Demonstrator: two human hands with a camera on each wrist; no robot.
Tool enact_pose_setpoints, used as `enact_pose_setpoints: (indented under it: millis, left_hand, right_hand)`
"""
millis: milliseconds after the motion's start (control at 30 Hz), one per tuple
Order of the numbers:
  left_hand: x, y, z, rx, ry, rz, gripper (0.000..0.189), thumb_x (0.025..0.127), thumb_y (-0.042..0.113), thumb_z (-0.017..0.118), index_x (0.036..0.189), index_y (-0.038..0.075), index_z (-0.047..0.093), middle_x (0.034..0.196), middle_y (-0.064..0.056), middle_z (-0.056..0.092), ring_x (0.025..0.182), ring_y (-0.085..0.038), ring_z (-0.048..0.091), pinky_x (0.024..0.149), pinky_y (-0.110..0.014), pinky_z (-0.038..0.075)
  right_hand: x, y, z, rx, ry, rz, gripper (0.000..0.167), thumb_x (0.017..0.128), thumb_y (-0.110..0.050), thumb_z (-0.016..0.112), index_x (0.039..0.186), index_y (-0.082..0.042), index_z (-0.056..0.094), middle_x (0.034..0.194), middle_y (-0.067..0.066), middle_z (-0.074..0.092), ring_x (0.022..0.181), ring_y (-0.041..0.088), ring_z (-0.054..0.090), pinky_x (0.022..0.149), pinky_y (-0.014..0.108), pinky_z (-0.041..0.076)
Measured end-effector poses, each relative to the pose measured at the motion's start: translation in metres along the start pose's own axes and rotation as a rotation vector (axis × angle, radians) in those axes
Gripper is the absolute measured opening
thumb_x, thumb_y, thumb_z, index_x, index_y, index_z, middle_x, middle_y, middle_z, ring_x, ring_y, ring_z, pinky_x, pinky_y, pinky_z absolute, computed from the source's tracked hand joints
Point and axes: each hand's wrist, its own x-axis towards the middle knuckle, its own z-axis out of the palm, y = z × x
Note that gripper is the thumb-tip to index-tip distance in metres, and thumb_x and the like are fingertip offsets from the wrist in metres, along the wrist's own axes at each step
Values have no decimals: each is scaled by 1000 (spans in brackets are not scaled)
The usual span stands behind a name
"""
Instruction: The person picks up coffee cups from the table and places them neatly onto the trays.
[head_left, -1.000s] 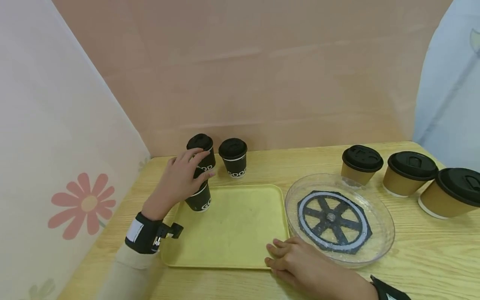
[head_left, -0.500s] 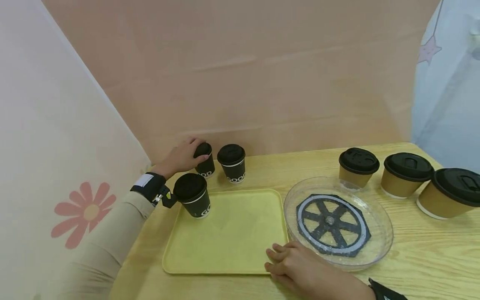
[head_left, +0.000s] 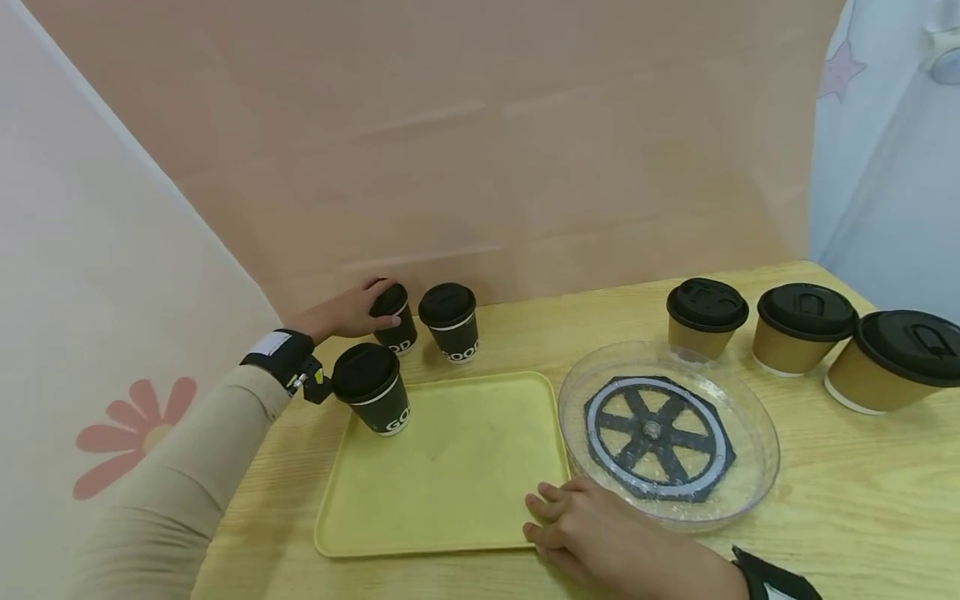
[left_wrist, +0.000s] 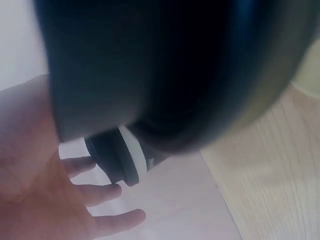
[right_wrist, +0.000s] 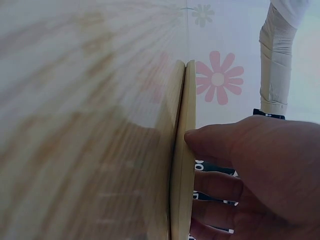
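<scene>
At the back left, my left hand grips a small black lidded paper cup, thumb across its front and fingers behind the lid. Its fingers also show beside that cup in the left wrist view, where a big blurred dark shape covers the top. Another black cup stands upright at the back left corner of the yellow tray, near my left wrist. My right hand holds the tray's front right corner; in the right wrist view its thumb lies against the rim.
A third black cup stands behind the tray. Right of the tray sits a round clear dish with a dark wheel-like pattern. Brown cups with black lids line the right side of the wooden table. A brown sheet hangs behind.
My left hand has let go of the cup on the tray and moved back to the rear left cup, which it now grips. My right hand has stayed at the tray corner.
</scene>
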Motion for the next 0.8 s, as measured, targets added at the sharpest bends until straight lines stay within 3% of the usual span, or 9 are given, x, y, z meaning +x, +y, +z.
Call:
enact_pose_setpoints:
  millis: [133,400,600,800]
  left_hand:
    - [-2,-1,-2,-19,-7,-8,72,99,31,56,154,6,18,156,-29,10,141,-51,23,112,-65,28]
    - [-3,-1,-3,-14,41,-18,66,97,28,58,151,7,27,145,-31,24,125,-49,44,103,-61,40]
    - [-6,-6,-2,-5,66,-28,65,93,27,61,149,8,33,137,-31,30,117,-47,48,97,-59,45]
    - [-11,-15,2,3,91,-15,62,91,26,64,145,7,39,141,-32,35,120,-46,46,96,-58,46]
  right_hand:
    - [1,-1,-1,-5,-8,2,17,96,-25,61,107,-24,74,114,-3,71,109,17,68,84,30,51]
    - [3,-5,-1,-6,7,4,16,96,-25,61,106,-24,74,112,-5,70,108,15,67,83,30,51]
    - [6,-4,0,49,-16,9,18,97,-25,60,108,-24,73,114,-5,70,109,14,66,82,30,51]
    - [11,0,6,83,-19,-16,17,97,-24,60,107,-24,74,110,-7,70,104,11,67,77,26,50]
